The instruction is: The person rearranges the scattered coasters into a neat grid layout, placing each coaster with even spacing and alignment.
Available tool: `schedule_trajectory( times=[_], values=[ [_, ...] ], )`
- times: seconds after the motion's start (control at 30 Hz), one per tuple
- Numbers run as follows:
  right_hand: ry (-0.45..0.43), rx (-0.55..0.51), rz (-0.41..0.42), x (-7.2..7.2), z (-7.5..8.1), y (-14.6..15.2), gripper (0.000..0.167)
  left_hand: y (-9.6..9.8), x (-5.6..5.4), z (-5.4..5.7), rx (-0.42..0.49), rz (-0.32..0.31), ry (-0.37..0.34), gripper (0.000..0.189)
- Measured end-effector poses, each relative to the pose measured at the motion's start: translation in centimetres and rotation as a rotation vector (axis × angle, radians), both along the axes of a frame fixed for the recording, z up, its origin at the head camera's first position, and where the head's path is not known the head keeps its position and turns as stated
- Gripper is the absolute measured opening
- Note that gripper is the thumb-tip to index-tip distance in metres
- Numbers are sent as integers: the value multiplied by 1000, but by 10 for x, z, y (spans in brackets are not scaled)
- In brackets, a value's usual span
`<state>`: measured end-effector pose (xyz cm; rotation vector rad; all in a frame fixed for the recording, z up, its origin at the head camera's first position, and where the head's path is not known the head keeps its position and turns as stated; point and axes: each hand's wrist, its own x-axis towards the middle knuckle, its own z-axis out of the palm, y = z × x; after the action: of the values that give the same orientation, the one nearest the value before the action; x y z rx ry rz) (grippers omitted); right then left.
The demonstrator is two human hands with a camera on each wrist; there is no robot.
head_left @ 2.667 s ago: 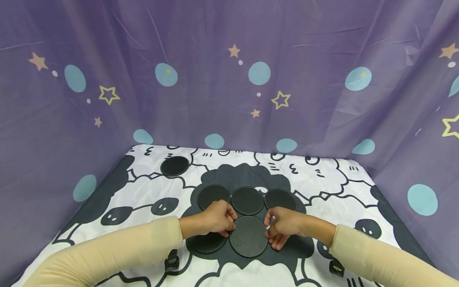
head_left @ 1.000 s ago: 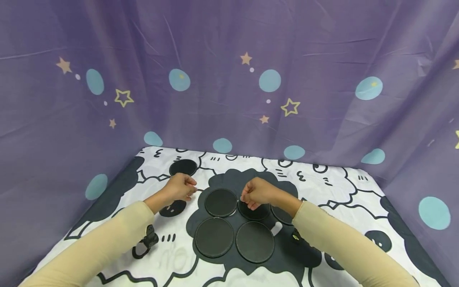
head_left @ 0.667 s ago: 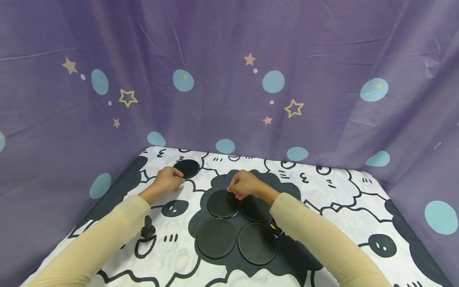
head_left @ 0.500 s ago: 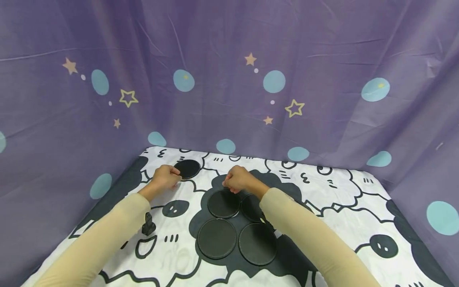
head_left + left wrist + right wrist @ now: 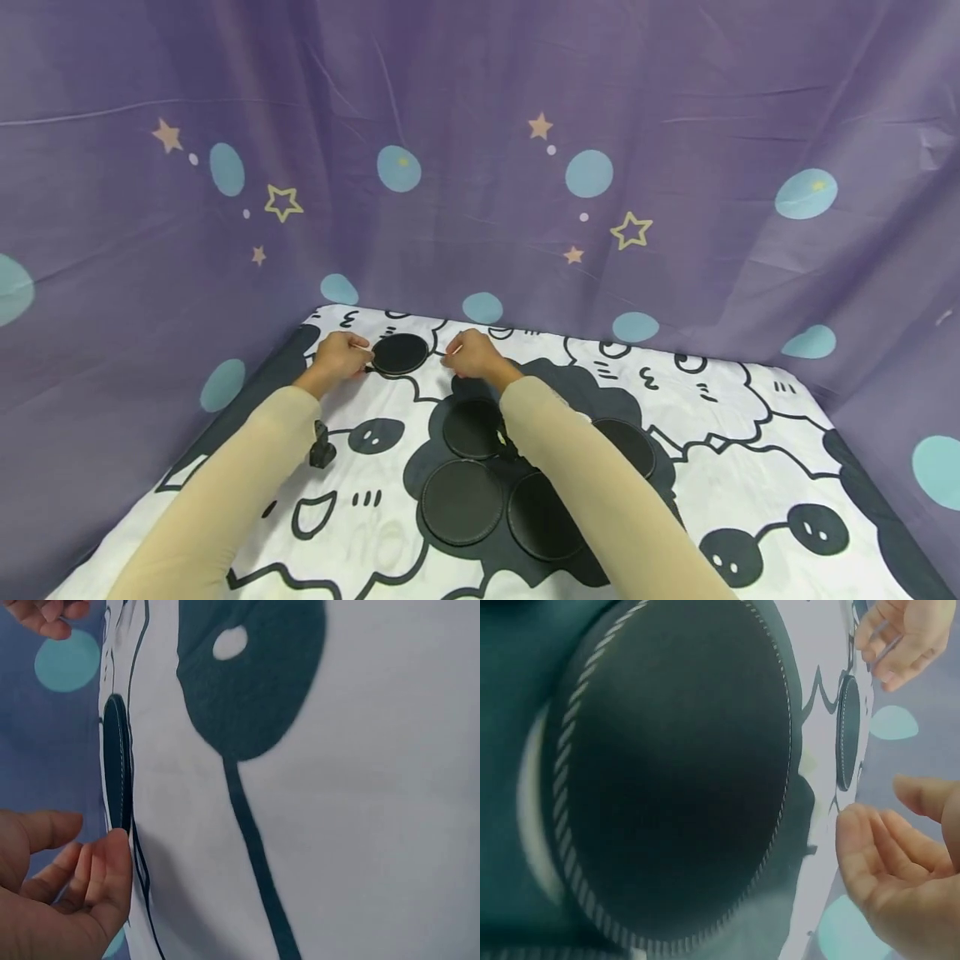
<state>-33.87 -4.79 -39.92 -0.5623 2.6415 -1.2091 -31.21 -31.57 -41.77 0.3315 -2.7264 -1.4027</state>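
A black round coaster lies flat at the back left of the white cartoon-print cloth. My left hand is at its left edge; in the left wrist view the fingertips overlap the end of that coaster, thumb held apart from them. On the other side, my right hand hovers just off the right edge with loosely bent fingers, and the right wrist view has nothing between its thumb and fingers. A stitched coaster fills much of that view, below the right forearm.
Several more black coasters, such as one at the front left and one at the right, lie grouped on the dark printed patch. The right sleeve covers part of the group. A purple curtain rises behind the cloth.
Both hands have left the front coaster of the group, which stays in place, and moved up and left to either side of the lone back coaster. The head view has shifted left.
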Motion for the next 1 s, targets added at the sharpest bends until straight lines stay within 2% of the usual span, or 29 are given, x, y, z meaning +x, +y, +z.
schedule_trajectory(
  times=[0.27,0.43,0.57,0.8,0.93,1.0],
  values=[
    [-116,-226,-138,-9,-27,-16,34,-1,-12,-5,78,-36,-34,43],
    [-200,-408,-196,-11,-32,-31,34,-5,-16,-1,72,-35,-9,43],
    [-305,-558,-222,-9,-34,-46,37,-6,-15,2,66,-49,-24,45],
    [-301,-518,-263,-3,-32,-62,45,-2,-17,-2,57,-47,-56,52],
    [-348,-556,-263,-7,-34,-61,43,-1,-20,-3,82,-38,-65,53],
    [-383,-616,-269,-9,-37,-61,42,-1,-21,-4,93,-34,-66,52]
  ],
)
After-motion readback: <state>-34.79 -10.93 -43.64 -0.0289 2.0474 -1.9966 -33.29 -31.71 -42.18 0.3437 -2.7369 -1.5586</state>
